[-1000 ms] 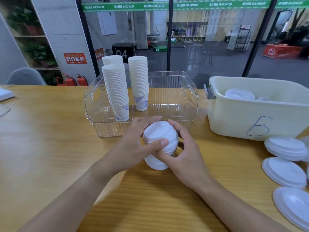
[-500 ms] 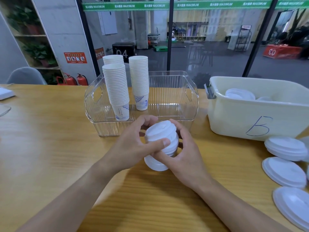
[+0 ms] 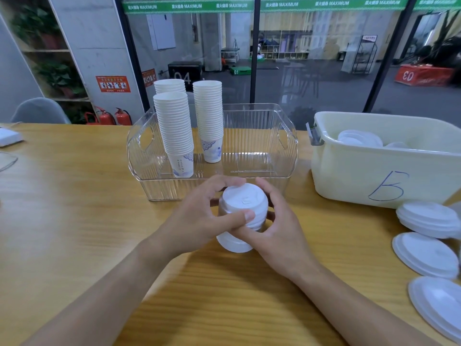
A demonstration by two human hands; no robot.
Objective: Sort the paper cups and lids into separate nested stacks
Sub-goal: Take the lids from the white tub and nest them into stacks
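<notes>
A short nested stack of white lids [image 3: 243, 204] stands on the wooden table just in front of the clear bin. My left hand [image 3: 202, 216] grips the stack from the left, thumb across its front. My right hand [image 3: 277, 226] grips it from the right, fingers curled round the far side. Inside the clear plastic bin [image 3: 287, 146] stand three tall stacks of paper cups [image 3: 174, 128]. More white lids [image 3: 426, 218] lie loose and in a small pile at the right edge of the table.
A cream tub marked "B" [image 3: 374, 171] sits at the right and holds several lids [image 3: 359, 138]. A white object [image 3: 8, 137] lies at the table's far left. Behind the table is a glass wall.
Both hands have shifted their hold on the lid stack and the top lid now faces more upward. The stack stays in the same spot on the table.
</notes>
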